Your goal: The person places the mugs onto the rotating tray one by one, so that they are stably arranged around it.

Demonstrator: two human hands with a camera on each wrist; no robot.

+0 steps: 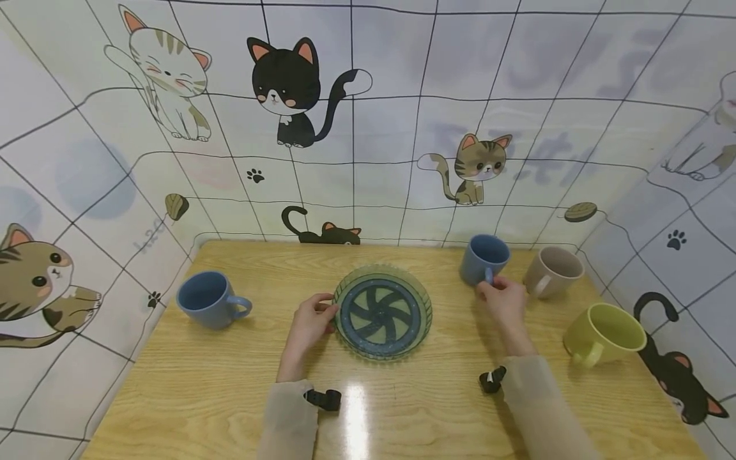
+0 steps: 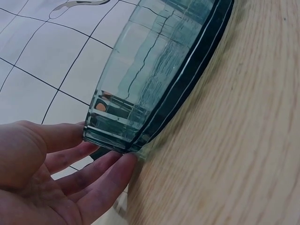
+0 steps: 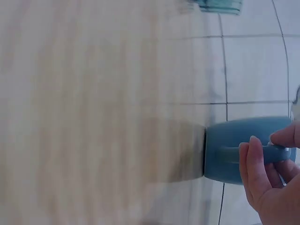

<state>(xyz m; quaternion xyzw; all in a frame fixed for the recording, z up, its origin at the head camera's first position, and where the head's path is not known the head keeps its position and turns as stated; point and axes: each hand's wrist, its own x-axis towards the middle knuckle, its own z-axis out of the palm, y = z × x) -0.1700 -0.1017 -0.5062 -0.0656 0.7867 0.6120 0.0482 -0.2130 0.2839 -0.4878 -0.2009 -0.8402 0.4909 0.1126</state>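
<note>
My left hand (image 1: 311, 324) is at the left rim of a round glass dish (image 1: 382, 313) with a blue-green swirl pattern. In the left wrist view, the thumb lies at the top edge of the dish wall (image 2: 154, 51) and the fingers reach under its side, pinching it. My right hand (image 1: 505, 303) grips the handle of a blue mug (image 1: 483, 259) at the back right. The right wrist view shows fingers (image 3: 255, 161) and thumb curled round that handle (image 3: 229, 154). The blue mug stands upright close to the back wall.
Just right of the held mug stands a beige mug (image 1: 555, 271), with a yellow-green mug (image 1: 606, 333) nearer the front. Another blue mug (image 1: 206, 299) is at the left, its handle facing right. A cat-print sheet (image 1: 391, 160) rises behind the wooden table (image 1: 414, 409).
</note>
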